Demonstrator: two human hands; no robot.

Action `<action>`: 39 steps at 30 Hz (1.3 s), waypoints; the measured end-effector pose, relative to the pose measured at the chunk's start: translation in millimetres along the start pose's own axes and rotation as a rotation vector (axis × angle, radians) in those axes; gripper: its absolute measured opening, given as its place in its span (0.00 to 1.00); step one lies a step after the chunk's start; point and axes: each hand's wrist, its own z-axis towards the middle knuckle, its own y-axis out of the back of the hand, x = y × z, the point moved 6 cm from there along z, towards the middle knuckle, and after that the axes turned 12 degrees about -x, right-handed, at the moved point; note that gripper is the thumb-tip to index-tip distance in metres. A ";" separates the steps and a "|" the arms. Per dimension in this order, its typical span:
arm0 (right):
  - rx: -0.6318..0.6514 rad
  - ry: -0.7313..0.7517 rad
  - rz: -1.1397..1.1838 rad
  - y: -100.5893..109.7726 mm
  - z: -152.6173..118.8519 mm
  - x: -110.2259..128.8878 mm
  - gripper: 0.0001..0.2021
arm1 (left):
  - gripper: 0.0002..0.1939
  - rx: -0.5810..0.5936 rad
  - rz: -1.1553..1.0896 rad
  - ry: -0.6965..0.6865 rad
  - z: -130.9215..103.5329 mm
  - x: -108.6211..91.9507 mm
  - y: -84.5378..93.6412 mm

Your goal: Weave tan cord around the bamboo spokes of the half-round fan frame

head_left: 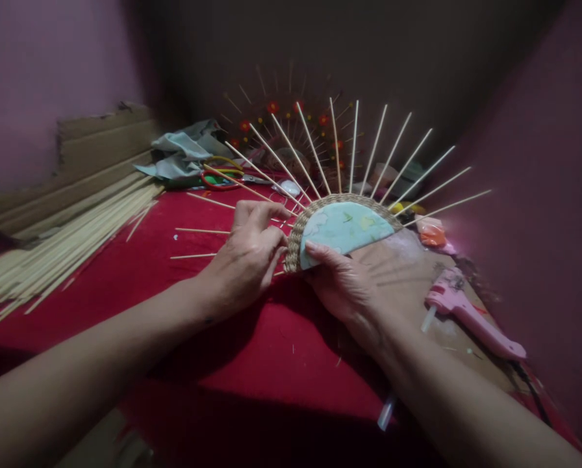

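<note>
A half-round piece with pale blue patterned fabric (342, 224) has a woven straw-coloured border (295, 250) along its curve. Many thin wooden sticks (312, 146) fan out from that border, upward and to both sides. My right hand (342, 283) grips the piece from below, its thumb pressed on the fabric and its other fingers hidden underneath. At the left end, my left hand (249, 250) is closed, with thumb and fingertips pinching at the woven border among the sticks. Whether a loose strand is also in that pinch cannot be made out.
Red cloth (291, 344) covers the table. A bundle of sticks (86, 234) lies left, beside cardboard (106, 136). Scissors (223, 175) and grey-blue cloth (186, 146) lie behind. A pink glue gun (473, 312) rests on a brown board (398, 276) at right. Further back stands a flower-decorated stick piece (272, 107).
</note>
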 end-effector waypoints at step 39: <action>0.038 -0.023 0.018 0.6 -1.1 -3.2 0.09 | 0.05 0.015 -0.012 -0.039 2.3 -3.7 3.3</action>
